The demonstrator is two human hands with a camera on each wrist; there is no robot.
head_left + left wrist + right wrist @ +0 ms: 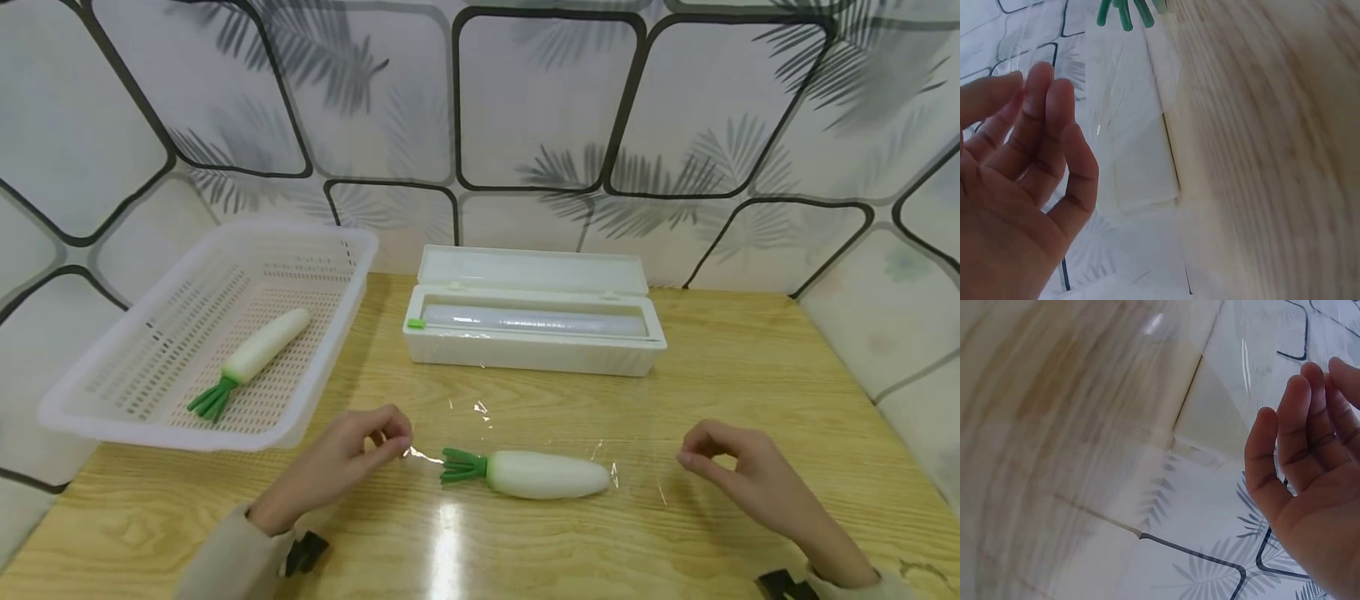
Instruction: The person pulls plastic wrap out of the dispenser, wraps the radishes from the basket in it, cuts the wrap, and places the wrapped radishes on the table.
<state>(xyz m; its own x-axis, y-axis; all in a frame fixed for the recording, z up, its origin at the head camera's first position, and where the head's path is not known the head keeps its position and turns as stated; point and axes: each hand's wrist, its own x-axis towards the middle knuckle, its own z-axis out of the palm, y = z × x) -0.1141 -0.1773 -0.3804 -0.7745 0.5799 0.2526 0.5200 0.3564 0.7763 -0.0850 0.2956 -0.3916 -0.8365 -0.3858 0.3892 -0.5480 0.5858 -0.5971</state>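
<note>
A white radish point(551, 475) with short green stalks lies on the table between the hands, its stalks toward the left. Clear cling film point(482, 408) spreads over and around it, showing mainly by its glints. My left hand point(352, 454) pinches the film's left edge between thumb and fingertips, just beyond the stalks. On the far right, my right hand point(742, 475) has thumb and forefinger pinched at the film's right side. In the right wrist view, film streaks run close to the right fingertips. Behind the radish stands a white cling film box point(532, 357), lid raised, roll point(532, 320) inside.
A white plastic basket point(348, 333) at the left holds another white radish point(266, 346). A green slide cutter point(416, 323) sits at the left of the box's front edge. The patterned wall covering point(547, 100) rises behind the wooden table point(757, 358).
</note>
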